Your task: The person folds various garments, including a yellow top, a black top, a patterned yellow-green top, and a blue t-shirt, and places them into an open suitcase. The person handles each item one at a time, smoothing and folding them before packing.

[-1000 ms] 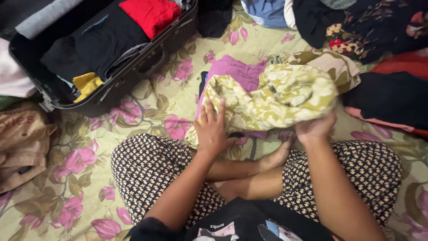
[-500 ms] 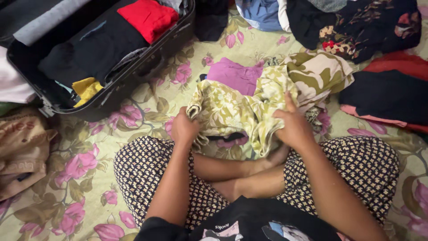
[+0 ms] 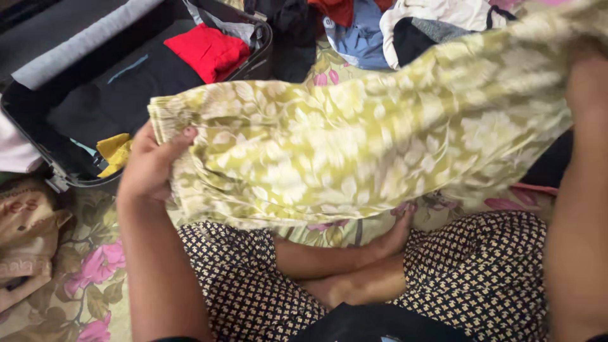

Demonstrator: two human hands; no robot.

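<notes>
A yellow-green floral garment [image 3: 354, 139] is lifted and stretched wide in front of me, above my crossed legs. My left hand [image 3: 149, 168] grips its gathered left edge, thumb on top. At the upper right, my right hand [image 3: 589, 76] holds up the garment's other end; the cloth partly covers that hand and it is blurred. The garment hides the clothes that lie on the floral sheet behind it.
An open black suitcase [image 3: 38, 149] at the upper left holds folded black, red [image 3: 209, 50], grey and yellow [image 3: 114, 152] clothes. Blue, white and dark clothes [image 3: 392, 28] are heaped at the top. A tan bag [image 3: 25, 234] lies at the left.
Both hands have raised the bunched floral garment off the sheet and pulled it apart, left hand going left, right hand going up and right. It now hangs spread out.
</notes>
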